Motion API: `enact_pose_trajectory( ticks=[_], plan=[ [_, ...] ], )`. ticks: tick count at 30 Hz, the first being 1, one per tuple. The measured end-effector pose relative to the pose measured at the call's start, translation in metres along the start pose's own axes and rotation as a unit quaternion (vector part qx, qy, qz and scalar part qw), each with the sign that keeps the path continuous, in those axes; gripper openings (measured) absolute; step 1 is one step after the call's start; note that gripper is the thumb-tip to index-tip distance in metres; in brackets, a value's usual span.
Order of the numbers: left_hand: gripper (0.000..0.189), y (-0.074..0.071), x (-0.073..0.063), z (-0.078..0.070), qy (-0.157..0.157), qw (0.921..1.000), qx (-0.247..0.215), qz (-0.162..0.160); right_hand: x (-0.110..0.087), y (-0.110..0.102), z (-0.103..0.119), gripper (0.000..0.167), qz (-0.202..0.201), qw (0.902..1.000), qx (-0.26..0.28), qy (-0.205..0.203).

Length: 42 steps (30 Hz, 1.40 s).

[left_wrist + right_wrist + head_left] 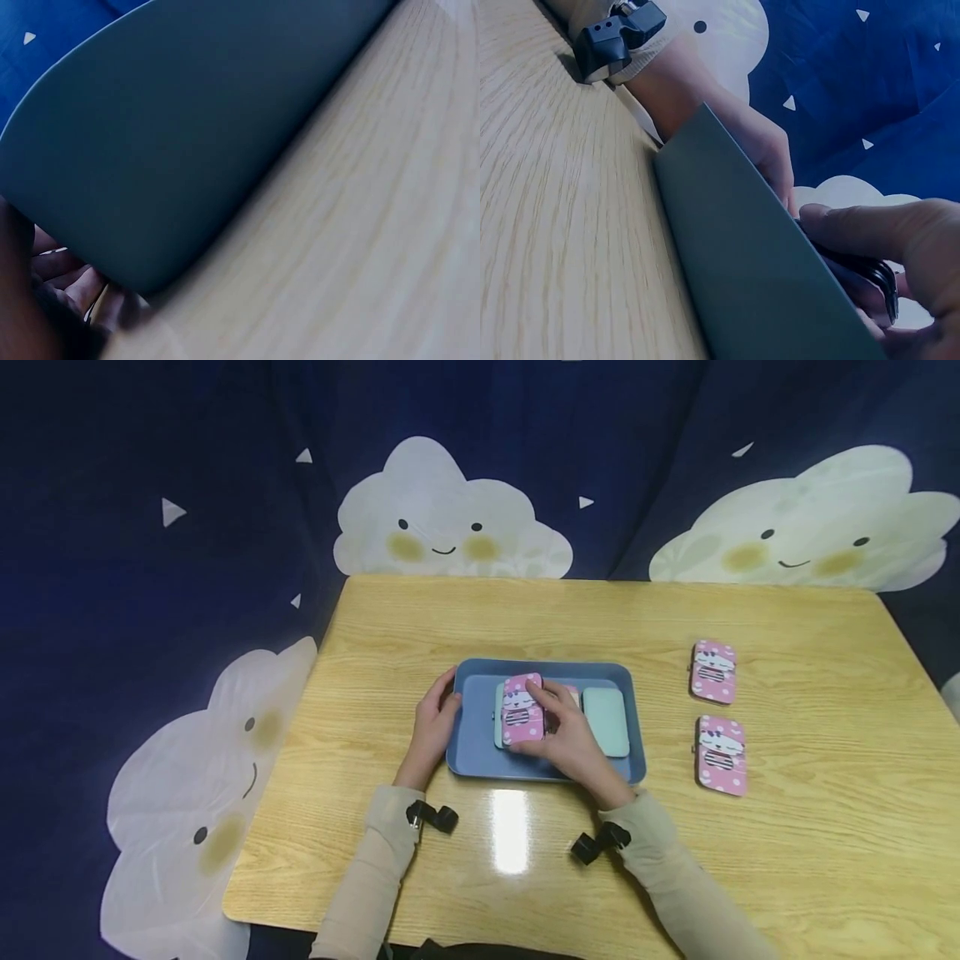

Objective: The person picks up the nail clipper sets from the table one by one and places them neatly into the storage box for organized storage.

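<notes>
My right hand (pixel 573 739) grips a small pink case (pixel 522 714) with a cartoon animal on its lid, thumb at one edge and fingers at another. The case is over the blue tray (pixel 472 760) and overlaps a mint-green case (pixel 498 731) there. In the right wrist view the case's dark edge (pixel 866 262) shows behind the tray wall. My left hand (pixel 433 727) holds the tray's left end, thumb at the rim and fingers (pixel 82 285) along the outer wall. Another mint-green case (pixel 606 722) lies in the tray's right part; beside it a pink one (pixel 573 692) is mostly hidden by my right hand.
Two more pink cases, an upper one (pixel 713 672) and a lower one (pixel 721 756), lie on the wooden table (pixel 825 735) right of the tray. A dark blue curtain (pixel 615 410) with smiling clouds hangs behind the table and along its left side.
</notes>
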<state>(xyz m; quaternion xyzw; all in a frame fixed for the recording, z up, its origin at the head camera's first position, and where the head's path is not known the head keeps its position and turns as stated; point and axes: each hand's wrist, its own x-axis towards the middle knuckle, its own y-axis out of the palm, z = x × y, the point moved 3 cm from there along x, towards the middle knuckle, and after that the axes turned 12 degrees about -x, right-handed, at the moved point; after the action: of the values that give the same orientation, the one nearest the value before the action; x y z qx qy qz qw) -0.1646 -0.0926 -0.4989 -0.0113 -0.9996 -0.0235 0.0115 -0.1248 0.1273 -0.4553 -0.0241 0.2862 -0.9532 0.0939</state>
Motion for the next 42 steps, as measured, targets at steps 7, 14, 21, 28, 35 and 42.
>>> enact_pose_trajectory(
  ticks=[7,14,21,28,35,42],
  plan=[
    [0.047,0.001,-0.001,-0.001,0.002,1.0000,0.006,-0.006,0.004,0.008,0.003,0.099,0.007,0.9998,-0.019,-0.004],
    [0.047,0.001,-0.005,-0.017,-0.003,0.9999,0.004,0.013,0.005,0.012,0.002,0.101,0.008,0.9970,-0.077,-0.009],
    [0.048,0.004,-0.012,-0.039,-0.008,0.9999,0.007,0.014,0.004,0.012,0.003,0.104,0.004,0.9938,-0.111,-0.009],
    [0.047,0.004,-0.012,-0.039,-0.008,0.9998,0.011,0.014,0.003,0.011,0.002,0.105,0.000,0.9906,-0.135,-0.021],
    [0.047,0.004,-0.011,-0.038,-0.005,0.9998,0.006,0.016,0.004,0.012,0.000,0.104,-0.005,0.9858,-0.167,-0.022],
    [0.048,0.004,-0.010,-0.037,-0.004,0.9998,0.004,0.017,0.003,0.013,-0.001,0.102,-0.002,0.9849,-0.173,-0.017]
  ],
)
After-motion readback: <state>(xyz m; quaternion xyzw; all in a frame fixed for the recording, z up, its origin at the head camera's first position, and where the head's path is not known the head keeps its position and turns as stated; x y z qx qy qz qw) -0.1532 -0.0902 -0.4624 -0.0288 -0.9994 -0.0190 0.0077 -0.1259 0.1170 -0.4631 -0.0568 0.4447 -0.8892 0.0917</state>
